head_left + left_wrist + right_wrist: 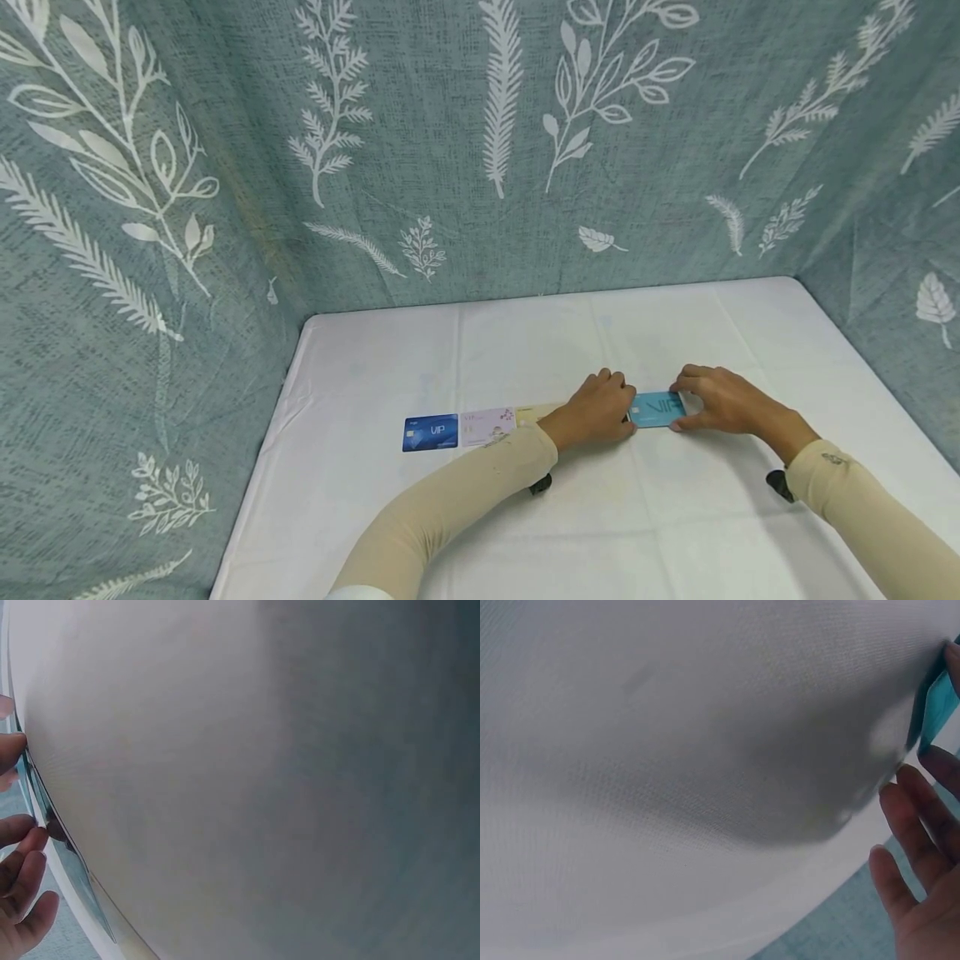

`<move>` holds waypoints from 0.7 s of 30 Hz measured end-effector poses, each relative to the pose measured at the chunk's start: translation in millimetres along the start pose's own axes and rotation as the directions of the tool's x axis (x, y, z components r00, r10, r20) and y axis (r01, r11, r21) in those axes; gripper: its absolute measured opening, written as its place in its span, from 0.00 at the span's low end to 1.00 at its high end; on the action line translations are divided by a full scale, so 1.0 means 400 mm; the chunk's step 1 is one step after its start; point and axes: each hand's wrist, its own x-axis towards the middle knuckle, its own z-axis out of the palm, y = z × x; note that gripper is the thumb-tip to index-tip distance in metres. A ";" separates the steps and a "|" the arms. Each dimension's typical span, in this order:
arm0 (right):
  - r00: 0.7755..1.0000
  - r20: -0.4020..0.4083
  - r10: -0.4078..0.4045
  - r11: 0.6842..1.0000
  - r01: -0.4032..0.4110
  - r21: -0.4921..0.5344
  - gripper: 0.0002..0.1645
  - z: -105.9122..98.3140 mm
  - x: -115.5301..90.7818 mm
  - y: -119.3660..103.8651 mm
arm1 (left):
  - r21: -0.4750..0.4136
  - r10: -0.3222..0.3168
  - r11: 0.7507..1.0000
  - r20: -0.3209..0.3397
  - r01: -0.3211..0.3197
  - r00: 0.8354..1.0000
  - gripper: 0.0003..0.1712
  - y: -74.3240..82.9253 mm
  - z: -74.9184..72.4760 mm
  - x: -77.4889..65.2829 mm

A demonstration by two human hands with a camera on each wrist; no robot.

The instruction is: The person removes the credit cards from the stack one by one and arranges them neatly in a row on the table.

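Four flat cards show in a row in the head view: a dark blue VIP card, a pale pink VIP card, a pale yellow card and a teal VIP card. At the teal card's right end, my right hand pinches it between thumb and fingers; the right wrist view shows its teal edge. My left hand grips a mostly hidden, dark-edged card against the teal card's left end, thumb near, fingers far. That hand and forearm partly cover the yellow card. In the left wrist view its fingertips meet a card edge.
A white cloth covers the table under the cards. Green-grey curtains with white leaf prints rise behind and at both sides. Dark wrist-camera pieces hang below the wrists.
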 end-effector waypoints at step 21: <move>1.000 -0.028 -0.001 1.000 0.002 0.016 0.28 -0.005 -0.002 0.000 | -0.046 -0.008 0.999 -0.007 0.007 1.000 0.31 -0.025 -0.020 -0.019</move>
